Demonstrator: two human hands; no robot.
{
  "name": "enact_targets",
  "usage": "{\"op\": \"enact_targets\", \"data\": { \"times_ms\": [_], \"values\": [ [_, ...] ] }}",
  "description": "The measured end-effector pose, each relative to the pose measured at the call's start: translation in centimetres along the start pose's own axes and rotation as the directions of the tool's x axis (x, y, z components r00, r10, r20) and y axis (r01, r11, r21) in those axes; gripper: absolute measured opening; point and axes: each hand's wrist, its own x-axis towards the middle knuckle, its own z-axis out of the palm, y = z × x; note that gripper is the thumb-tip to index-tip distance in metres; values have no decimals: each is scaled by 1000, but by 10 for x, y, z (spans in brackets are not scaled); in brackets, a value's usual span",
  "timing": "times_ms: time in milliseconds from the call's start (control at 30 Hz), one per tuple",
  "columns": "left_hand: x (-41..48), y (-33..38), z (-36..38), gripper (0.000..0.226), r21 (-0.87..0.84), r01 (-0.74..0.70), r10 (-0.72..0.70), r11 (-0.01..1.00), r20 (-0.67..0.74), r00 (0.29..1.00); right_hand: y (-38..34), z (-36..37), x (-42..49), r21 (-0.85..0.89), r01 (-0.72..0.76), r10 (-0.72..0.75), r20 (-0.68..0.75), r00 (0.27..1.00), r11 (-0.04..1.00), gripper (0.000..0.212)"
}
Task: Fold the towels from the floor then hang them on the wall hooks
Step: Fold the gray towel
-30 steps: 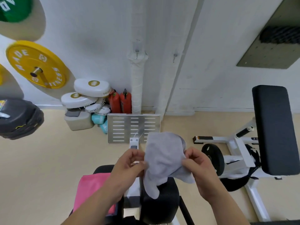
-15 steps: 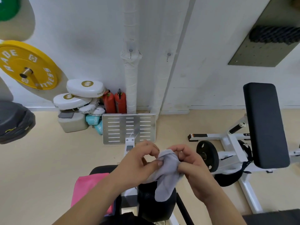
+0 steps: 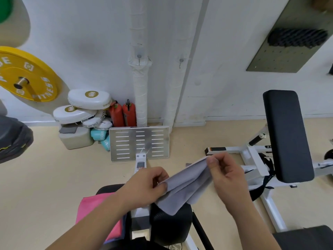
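Observation:
A grey towel [image 3: 185, 184] is stretched between my hands above a black machine seat. My left hand [image 3: 146, 184] pinches its lower left end, and my right hand [image 3: 225, 170] pinches its upper right end, so the cloth hangs in loose folds between them. A pink towel [image 3: 95, 208] lies draped on a black pad under my left forearm. Two small wall hooks, one [image 3: 139, 56] on the wrapped pipe and one [image 3: 181, 61] to its right, are bare on the white wall ahead.
A metal footplate [image 3: 139, 143] stands on the floor in front of me. White pads, teal items and red extinguishers [image 3: 124, 112] crowd the wall base at left. A yellow weight plate [image 3: 27, 74] hangs left. A black-padded bench machine [image 3: 286, 134] stands right.
My hands have pulled apart, the right one moving up and to the right, and the bunched grey towel is now drawn out lengthwise between them.

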Motion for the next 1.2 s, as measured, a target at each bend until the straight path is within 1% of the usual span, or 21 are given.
{"op": "enact_targets", "data": {
  "times_ms": [100, 167, 233, 333, 400, 500, 533, 567, 667, 733, 800, 867, 900, 967, 1000, 1067, 1100, 1200],
  "values": [
    [9, -8, -6, 13, 129, 5, 7, 992, -93, 996, 3, -22, 11, 22, -49, 52, -149, 988, 999, 16],
    [16, -11, -12, 10, 221, 37, -11, 975, -115, 993, 3, -37, 17, 56, -89, 100, -242, 965, 994, 18],
    [21, -12, -17, 7, 274, 88, -54, 958, -131, 990, 5, -50, 21, 93, -108, 133, -345, 929, 990, 25],
    [27, -16, -19, 12, 290, 161, -119, 943, -157, 980, 13, -66, 22, 43, -129, 134, -446, 885, 991, 36],
    [31, -21, -21, 12, 252, 199, -156, 947, -180, 971, 23, -74, 22, -18, -172, 140, -498, 856, 985, 35],
    [33, -25, -24, 17, 235, 231, -182, 944, -212, 960, 43, -88, 20, -33, -219, 157, -597, 787, 975, 34],
    [34, -25, -23, 18, 244, 239, -187, 940, -215, 959, 48, -93, 19, -48, -230, 154, -610, 777, 972, 35],
    [35, -23, -22, 18, 248, 247, -196, 937, -214, 957, 53, -99, 19, -81, -240, 144, -604, 784, 967, 35],
    [39, -19, -22, 25, 203, 280, -233, 938, -228, 945, 63, -107, 21, -165, -277, 143, -556, 819, 947, 37],
    [39, -11, -21, 29, 131, 262, -222, 956, -261, 940, 63, -102, 24, -199, -292, 165, -484, 859, 936, 34],
    [37, 8, -13, 26, 31, 199, -183, 980, -277, 943, 59, -86, 26, -240, -273, 181, -345, 921, 931, 31],
    [36, 32, 3, 25, -53, 105, -115, 993, -252, 961, 51, -59, 25, -257, -226, 195, -143, 970, 940, 25],
    [35, 43, 13, 25, -73, 64, -79, 995, -224, 971, 47, -43, 24, -257, -180, 179, -27, 983, 949, 21],
    [35, 57, 31, 28, -78, -8, -4, 997, -151, 988, 38, -15, 19, -210, -76, 115, 179, 977, 975, 16],
    [35, 60, 37, 31, -91, -23, 12, 996, -119, 993, 35, -5, 17, -180, -37, 82, 250, 965, 983, 16],
    [36, 60, 41, 40, -107, -27, 17, 994, -89, 996, 30, 3, 16, -169, 13, 43, 323, 945, 986, 17],
    [36, 58, 40, 42, -79, -41, 35, 996, -81, 996, 29, 2, 17, -172, 18, 44, 349, 936, 985, 17],
    [37, 51, 32, 29, 72, -104, 106, 992, -23, 994, 26, -8, 22, -148, 9, 55, 424, 904, 989, 15]
  ]
}}
